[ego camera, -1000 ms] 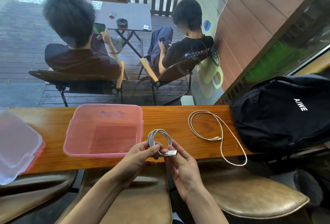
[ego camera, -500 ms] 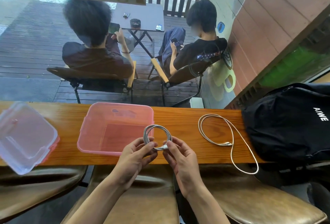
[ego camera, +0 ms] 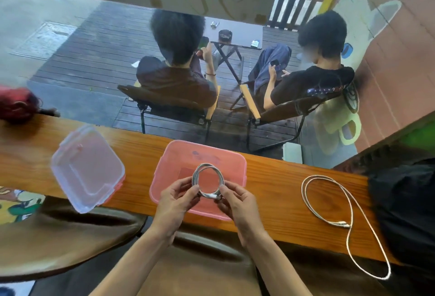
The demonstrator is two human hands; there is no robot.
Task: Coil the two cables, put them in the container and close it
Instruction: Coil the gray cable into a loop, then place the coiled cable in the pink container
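Head view showed us the wooden counter (ego camera: 277,192) as our landmark. At its far left end sat a dark red object (ego camera: 16,104), too blurred for us to identify. Farther right lay the clear lid (ego camera: 87,168), tilted, with one corner hanging past the counter's near edge. Next came the open pink container (ego camera: 169,166), resting on the counter's middle. Above its near half we held the coiled cable (ego camera: 208,181): our left hand (ego camera: 175,203) pinched the coil's left side between thumb and fingers, and our right hand (ego camera: 237,203) pinched its lower right, where a connector seemed to sit, though blur made that uncertain. To the container's right, the second cable (ego camera: 329,201) lay uncoiled in loose loops on the counter, one loop drooping over the near edge. At the counter's right end rested a black bag (ego camera: 404,201).
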